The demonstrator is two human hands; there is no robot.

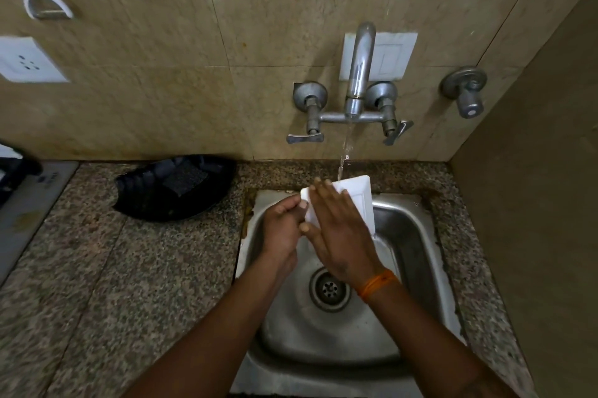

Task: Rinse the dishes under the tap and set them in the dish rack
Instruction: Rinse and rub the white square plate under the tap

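Over the back edge of the sink (417, 235), a white rectangular plate (359, 200) sits tilted under the tap (359, 70) stream, its left edge pinched by the left hand (281, 226) while the right hand (339, 235) lies flat, fingers straight, across its face.

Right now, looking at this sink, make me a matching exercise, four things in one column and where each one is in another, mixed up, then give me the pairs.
Things:
1. white plate
2. black basket
3. orange wristband
4. drain

Places:
A. on the granite counter left of the sink
B. on the right wrist
C. at the bottom of the sink basin
D. held under the running tap water

Pairs: 1-D, 2-A, 3-B, 4-C
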